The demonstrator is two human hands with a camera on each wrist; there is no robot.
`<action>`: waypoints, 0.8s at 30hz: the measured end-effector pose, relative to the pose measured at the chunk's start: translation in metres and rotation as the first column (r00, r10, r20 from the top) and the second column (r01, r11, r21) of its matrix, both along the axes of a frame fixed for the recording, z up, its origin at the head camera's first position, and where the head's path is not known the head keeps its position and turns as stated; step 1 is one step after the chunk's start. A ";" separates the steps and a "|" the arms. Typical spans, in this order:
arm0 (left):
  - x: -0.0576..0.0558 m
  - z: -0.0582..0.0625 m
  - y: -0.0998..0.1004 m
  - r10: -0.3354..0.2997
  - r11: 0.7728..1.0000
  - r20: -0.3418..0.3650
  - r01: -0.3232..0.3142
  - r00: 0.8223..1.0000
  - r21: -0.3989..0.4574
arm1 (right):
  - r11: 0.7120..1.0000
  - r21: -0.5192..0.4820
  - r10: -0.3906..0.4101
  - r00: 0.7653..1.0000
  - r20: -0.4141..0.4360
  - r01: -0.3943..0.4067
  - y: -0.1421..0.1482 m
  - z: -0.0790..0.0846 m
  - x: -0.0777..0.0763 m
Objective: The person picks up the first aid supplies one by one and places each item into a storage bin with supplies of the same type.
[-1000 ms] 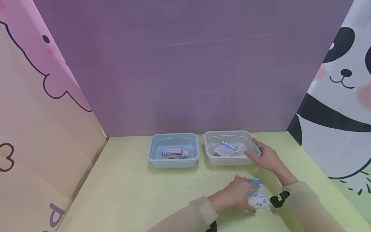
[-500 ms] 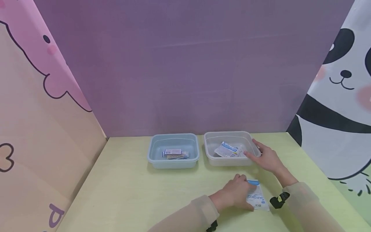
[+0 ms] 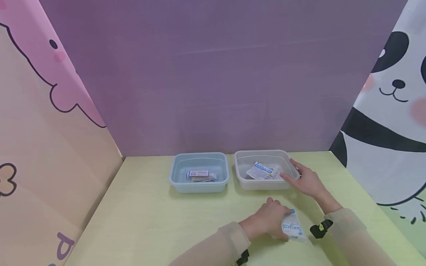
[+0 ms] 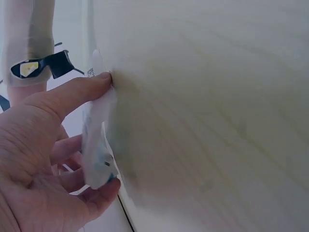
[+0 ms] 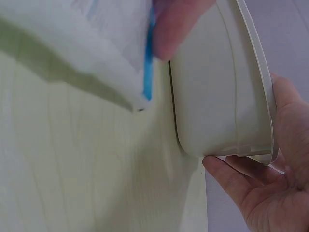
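My left hand [image 3: 269, 220] grips a flat white packet [image 3: 293, 227] printed "Surgical" in blue, thumb on its near edge and fingers on its far edge. In the left wrist view the packet [image 4: 96, 125] bows between thumb and fingers. From the right wrist, the packet [image 5: 106, 43] with its blue strip shows close over the table, casting a shadow. My right hand [image 3: 307, 181] holds the right end of a whitish plastic box [image 3: 264, 186], thumb over the rim and fingers along the outer side. Inside the box lie white-and-blue packets [image 3: 260, 171].
Left of the whitish box stands a light blue plastic box [image 3: 199, 188] with small packets and thin sticks [image 3: 202, 176] in it. Both boxes are at the back of the pale yellow table [image 3: 149, 221], before a purple partition [image 3: 199, 81]. Printed panels flank both sides.
My left hand has closed in on the packet and drawn it slightly left; its blue strip is now mostly covered and the packet is bent. The right hand keeps its place on the box.
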State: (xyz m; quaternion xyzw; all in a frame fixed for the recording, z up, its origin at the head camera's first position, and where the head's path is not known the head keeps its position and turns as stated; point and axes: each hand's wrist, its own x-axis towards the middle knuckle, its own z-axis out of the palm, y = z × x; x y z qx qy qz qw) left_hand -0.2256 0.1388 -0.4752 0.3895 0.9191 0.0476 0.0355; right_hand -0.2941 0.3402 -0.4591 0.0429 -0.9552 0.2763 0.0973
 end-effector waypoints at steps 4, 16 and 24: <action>-0.008 0.003 -0.008 -0.005 0.999 -0.028 0.006 1.000 0.046 | 1.000 0.003 0.000 1.000 -0.008 0.000 0.001 -0.001 -0.002; -0.035 0.023 -0.032 0.041 0.963 -0.139 -0.002 0.989 0.268 | 1.000 0.001 -0.004 1.000 -0.009 0.004 0.003 -0.004 -0.005; -0.042 0.036 -0.044 0.108 0.925 -0.131 -0.052 0.985 0.378 | 1.000 0.005 -0.010 1.000 0.005 0.010 0.006 -0.008 -0.006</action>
